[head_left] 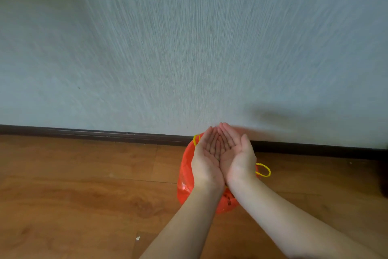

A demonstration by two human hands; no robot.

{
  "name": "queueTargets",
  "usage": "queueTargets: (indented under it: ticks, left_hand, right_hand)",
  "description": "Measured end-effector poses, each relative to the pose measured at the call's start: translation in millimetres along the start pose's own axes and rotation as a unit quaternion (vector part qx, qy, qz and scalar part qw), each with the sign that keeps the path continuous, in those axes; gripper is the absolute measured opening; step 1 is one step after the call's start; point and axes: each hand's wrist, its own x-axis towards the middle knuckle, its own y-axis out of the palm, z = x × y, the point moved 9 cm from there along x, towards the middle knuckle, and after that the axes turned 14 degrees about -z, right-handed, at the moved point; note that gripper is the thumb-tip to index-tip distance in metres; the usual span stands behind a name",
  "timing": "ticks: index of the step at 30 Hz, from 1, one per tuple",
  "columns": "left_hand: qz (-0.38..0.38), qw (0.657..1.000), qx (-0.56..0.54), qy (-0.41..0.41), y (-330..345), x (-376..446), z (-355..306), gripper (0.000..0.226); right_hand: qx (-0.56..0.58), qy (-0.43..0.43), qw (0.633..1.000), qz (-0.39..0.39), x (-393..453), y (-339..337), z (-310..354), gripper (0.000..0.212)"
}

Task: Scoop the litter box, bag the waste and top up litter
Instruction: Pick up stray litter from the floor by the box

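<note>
Orange plastic bag with yellow loop handles (pixel 184 177): on wooden floor (pixel 84 185) by the wall, largely hidden beneath hands. Left hand (pixel 206 159), right hand (pixel 237 157): palms up, cupped together, fingers extended; contents indistinct.

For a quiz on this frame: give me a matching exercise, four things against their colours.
Things:
1. thin plastic bag on the floor
2. looped drawstring handles on the bag
3. wooden plank floor
4. skirting board along the textured wall

Colours:
A. dark brown
B. yellow
C. orange-red
D. warm mid-brown

Pairs: 1-C, 2-B, 3-D, 4-A
</note>
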Motion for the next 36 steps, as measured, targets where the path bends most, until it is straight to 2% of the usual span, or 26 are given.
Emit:
queueTargets:
  ticks: [6, 22, 29, 36]
  left_hand:
    - [-0.025, 0.999, 0.029, -0.002, -22.6, 31.8, 14.7, 0.041]
    - [0.029, 0.996, 0.089, -0.004, -26.2, 52.0, 32.8, 0.046]
    - [0.059, 0.991, 0.115, 0.02, -10.5, 46.3, 23.0, 0.05]
    - [0.07, 0.966, 0.233, 0.091, -19.9, 42.8, 20.6, 0.042]
  right_hand:
    - [-0.021, -0.004, 0.999, -0.028, 25.7, -22.8, -17.7, 0.062]
    - [-0.101, -0.055, 0.993, -0.022, 46.9, -38.3, -16.8, 0.07]
    - [-0.105, -0.069, 0.992, 0.028, 39.5, -20.0, -10.0, 0.073]
    - [-0.186, -0.078, 0.978, 0.045, 33.7, -25.8, -12.7, 0.07]
